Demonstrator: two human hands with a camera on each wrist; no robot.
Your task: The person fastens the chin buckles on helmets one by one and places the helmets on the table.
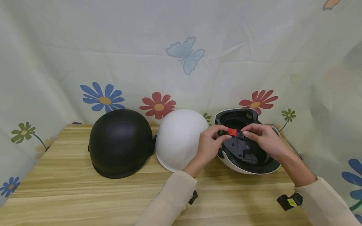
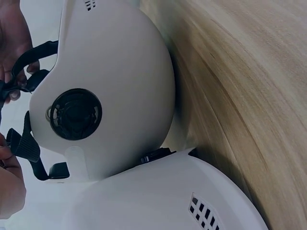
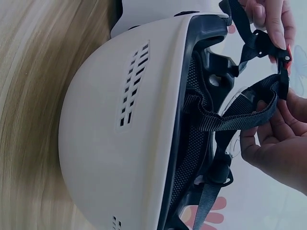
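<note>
A white helmet (image 1: 249, 170) lies upturned at the right of the table, its black padded inside facing up. Over its opening, my left hand (image 1: 208, 142) pinches the red buckle (image 1: 232, 132) of the chin strap between thumb and fingertips. My right hand (image 1: 266, 140) pinches the black end piece of the strap just right of the red part. In the right wrist view the black webbing (image 3: 240, 120) loops up from the helmet to the fingers, and the two buckle pieces line up close together. The left wrist view shows the helmet's round black dial (image 2: 76, 114).
Left of the upturned helmet stands a second white helmet (image 1: 181, 138), dome up, with a black helmet (image 1: 120, 144) beside it. All are on a wood-grain table (image 1: 113, 201). A flowered cloth (image 1: 127, 62) hangs behind. Black wrist cameras (image 1: 289, 201) sit at both sleeves.
</note>
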